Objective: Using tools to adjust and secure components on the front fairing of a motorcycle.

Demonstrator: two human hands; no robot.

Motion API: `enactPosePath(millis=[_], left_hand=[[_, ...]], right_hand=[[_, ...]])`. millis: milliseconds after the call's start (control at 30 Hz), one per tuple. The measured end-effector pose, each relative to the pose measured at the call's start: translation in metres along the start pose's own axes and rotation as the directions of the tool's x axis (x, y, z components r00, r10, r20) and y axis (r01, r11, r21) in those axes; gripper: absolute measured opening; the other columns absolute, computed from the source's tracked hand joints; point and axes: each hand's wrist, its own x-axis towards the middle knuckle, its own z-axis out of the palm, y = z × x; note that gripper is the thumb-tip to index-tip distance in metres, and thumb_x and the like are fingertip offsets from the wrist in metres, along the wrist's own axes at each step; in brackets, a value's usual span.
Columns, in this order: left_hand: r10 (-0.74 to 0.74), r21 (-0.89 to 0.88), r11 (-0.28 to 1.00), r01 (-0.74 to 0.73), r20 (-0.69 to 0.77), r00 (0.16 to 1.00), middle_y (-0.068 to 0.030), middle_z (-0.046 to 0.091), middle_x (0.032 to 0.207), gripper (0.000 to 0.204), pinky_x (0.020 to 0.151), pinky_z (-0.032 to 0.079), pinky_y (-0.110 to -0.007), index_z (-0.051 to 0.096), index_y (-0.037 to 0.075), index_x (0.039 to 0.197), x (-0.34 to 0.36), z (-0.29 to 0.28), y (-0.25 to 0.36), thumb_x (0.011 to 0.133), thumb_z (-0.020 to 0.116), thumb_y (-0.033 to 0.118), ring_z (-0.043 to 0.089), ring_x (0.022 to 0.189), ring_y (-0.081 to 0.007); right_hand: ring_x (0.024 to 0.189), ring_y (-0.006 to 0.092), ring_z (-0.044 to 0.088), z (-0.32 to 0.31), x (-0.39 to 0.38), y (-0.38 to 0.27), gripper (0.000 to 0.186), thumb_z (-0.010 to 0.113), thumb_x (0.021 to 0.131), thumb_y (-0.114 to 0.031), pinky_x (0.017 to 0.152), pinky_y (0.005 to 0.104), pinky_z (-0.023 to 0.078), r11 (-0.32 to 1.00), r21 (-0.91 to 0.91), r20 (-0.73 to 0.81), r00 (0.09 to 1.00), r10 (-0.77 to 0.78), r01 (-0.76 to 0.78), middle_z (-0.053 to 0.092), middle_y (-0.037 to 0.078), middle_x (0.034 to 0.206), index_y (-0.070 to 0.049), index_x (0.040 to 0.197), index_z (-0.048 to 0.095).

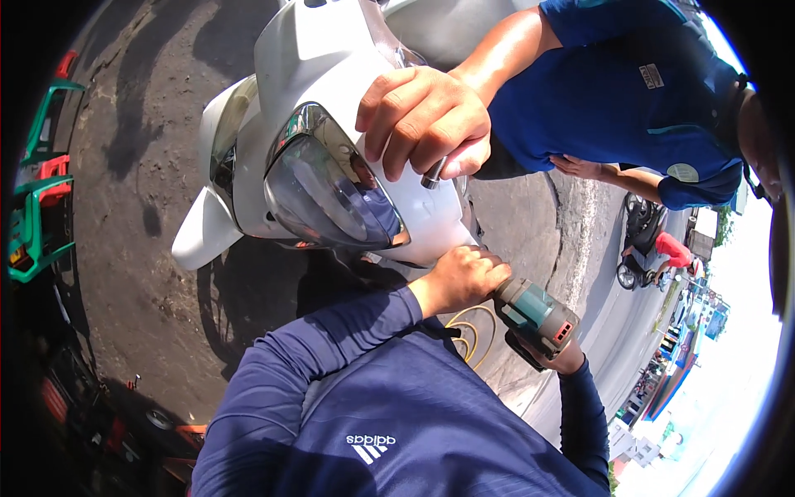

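Observation:
My left hand is closed at the nose of a green-and-black power drill, against the lower edge of a white scooter front fairing; what its fingers hold is hidden. My right hand grips the drill from below. Above, a co-worker's hand holds a short metal cylinder over the white panel, beside the headlight, whose glossy cover reflects a person.
A co-worker in a blue shirt leans in from the upper right. A yellow hose lies below the drill. Green-and-red metal or plastic frames stand at left. A rider on a motorbike is on the road at right.

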Motion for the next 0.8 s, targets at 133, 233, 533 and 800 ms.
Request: enactPosePath(millis=[133, 233, 533, 800], left_hand=[[-0.027, 0.038, 0.999, 0.027, 0.018, 0.999, -0.0049, 0.063, 0.073, 0.022, 0.06, 0.05, -0.034, 0.057, 0.01, 0.084, -0.001, 0.0, 0.0, 0.066, 0.069, 0.016, 0.065, 0.068, -0.0219], [-0.048, 0.035, 0.998, 0.045, 0.093, 0.995, -0.0076, 0.063, 0.085, 0.021, 0.071, 0.051, -0.036, 0.057, 0.008, 0.086, -0.005, -0.005, 0.003, 0.069, 0.067, 0.015, 0.064, 0.081, -0.0225], [-0.097, 0.446, 0.894, 0.041, 0.103, 0.99, -0.0141, 0.053, 0.122, 0.03, 0.099, 0.044, -0.042, 0.061, -0.002, 0.102, -0.008, -0.055, 0.023, 0.074, 0.06, 0.009, 0.051, 0.118, -0.0303], [0.109, 0.184, 0.977, -0.109, 0.012, 0.994, -0.0107, 0.061, 0.097, 0.017, 0.085, 0.052, -0.04, 0.057, 0.004, 0.086, -0.003, -0.03, 0.05, 0.074, 0.068, 0.009, 0.063, 0.091, -0.0295]], right_hand=[[0.1, 0.0244, 0.056, -0.006, 0.004, 0.009, 0.045, 0.081, 0.068, -0.02, 0.091, 0.0367, 0.04, 0.987, -0.109, 0.092, 0.99, -0.105, 0.115, 0.063, 0.006, 0.101, -0.008, 0.107, 0.062], [0.095, 0.0246, 0.057, -0.008, 0.006, 0.001, 0.041, 0.08, 0.067, -0.02, 0.089, 0.0368, 0.04, 0.998, -0.042, 0.122, 0.992, -0.033, 0.039, 0.063, 0.007, 0.099, -0.008, 0.102, 0.063], [0.086, 0.0257, 0.06, -0.01, 0.014, -0.019, 0.036, 0.08, 0.068, -0.021, 0.081, 0.0374, 0.043, 0.997, 0.007, 0.002, 0.997, -0.075, 0.075, 0.065, 0.007, 0.087, -0.005, 0.096, 0.064], [0.091, 0.03, 0.064, 0.013, -0.001, 0.02, 0.04, 0.079, 0.069, -0.02, 0.078, 0.0382, 0.05, 0.987, 0.145, -0.035, 0.997, -0.07, 0.074, 0.068, 0.008, 0.094, -0.006, 0.104, 0.064]])
